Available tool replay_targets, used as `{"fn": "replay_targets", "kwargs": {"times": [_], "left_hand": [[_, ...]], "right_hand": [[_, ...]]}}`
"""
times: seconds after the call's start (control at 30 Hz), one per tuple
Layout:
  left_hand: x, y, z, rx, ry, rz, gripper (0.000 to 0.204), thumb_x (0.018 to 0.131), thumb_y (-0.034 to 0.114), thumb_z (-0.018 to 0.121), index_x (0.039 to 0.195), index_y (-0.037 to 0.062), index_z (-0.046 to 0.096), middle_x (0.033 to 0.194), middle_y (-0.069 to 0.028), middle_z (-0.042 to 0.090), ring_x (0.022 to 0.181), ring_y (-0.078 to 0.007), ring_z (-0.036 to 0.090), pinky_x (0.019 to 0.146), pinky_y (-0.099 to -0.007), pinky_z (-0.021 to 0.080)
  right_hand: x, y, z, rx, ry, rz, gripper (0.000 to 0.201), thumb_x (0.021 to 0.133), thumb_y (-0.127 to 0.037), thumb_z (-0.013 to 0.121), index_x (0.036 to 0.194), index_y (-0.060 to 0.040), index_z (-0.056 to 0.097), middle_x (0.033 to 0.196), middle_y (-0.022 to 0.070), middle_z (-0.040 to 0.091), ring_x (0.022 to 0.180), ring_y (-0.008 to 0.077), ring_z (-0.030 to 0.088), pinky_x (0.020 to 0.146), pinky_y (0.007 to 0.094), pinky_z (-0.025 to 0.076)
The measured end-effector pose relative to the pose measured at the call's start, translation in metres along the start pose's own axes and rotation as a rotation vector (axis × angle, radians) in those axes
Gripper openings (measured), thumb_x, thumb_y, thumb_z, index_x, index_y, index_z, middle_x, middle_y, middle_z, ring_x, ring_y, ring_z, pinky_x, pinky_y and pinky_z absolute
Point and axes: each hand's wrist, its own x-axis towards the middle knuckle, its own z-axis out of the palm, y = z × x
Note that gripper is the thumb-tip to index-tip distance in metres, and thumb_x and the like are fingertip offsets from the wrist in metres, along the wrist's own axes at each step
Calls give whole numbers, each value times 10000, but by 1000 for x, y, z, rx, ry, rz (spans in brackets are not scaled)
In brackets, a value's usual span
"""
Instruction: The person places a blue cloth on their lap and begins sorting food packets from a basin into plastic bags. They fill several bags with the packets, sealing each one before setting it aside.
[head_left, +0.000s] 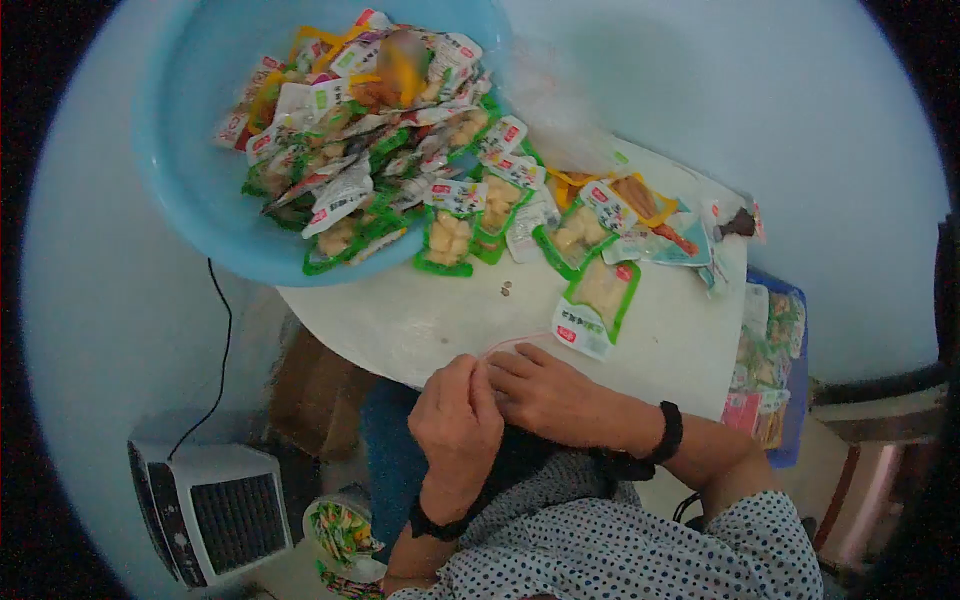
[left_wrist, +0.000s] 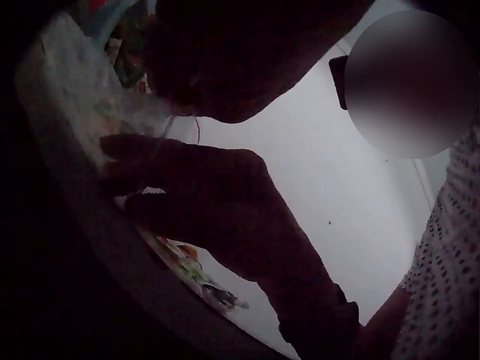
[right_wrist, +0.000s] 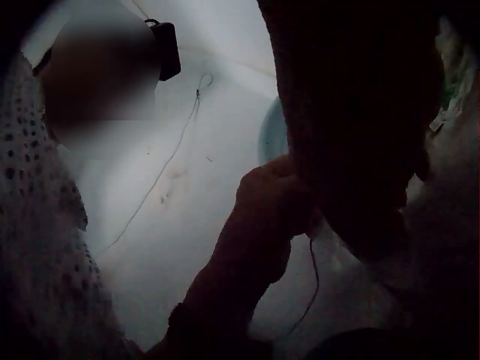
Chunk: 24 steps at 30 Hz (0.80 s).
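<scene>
In the head view, both hands meet low over the front edge of the white table. A thin reddish string [head_left: 515,341] shows at their fingertips and trails right across the tabletop. My left hand [head_left: 455,420] is curled and pinches the string, which hangs below its fingers in the right wrist view. My right hand [head_left: 545,395], fingers bent, grips at the same spot; the small stretch between the fingertips is hidden. Just beyond the hands lies a green-edged snack packet [head_left: 597,300] with pale contents. Both wrist views are dark, the hands mostly silhouettes.
A large blue basin [head_left: 180,215] heaped with snack packets stands at the back left. More packets [head_left: 500,205] and a clear plastic bag [head_left: 560,100] lie beside it on the table [head_left: 430,325]. At right is a blue crate [head_left: 790,400]; a bin [head_left: 345,540] and heater-like appliance [head_left: 225,510] stand lower left.
</scene>
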Motion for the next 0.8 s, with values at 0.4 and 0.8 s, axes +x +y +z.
{"fn": "replay_targets", "kwargs": {"times": [0.4,0.8], "left_hand": [[-2,-7,9,-41,-78,5,152,881,91,658,1013,18,636,866,-169,665,729,-338,670,653,-398,548],[1,-4,11,-3,-146,15,134,866,15,643,999,6,647,854,-171,661,710,-324,666,608,-392,535]], "right_hand": [[0,9,0,126,-62,65,302,812,-183,579,1043,-19,683,1282,166,532,1273,352,458,1049,552,372],[-9,24,-30,472,243,289,219,760,-65,636,969,-29,690,918,127,688,916,311,668,808,399,535]]}}
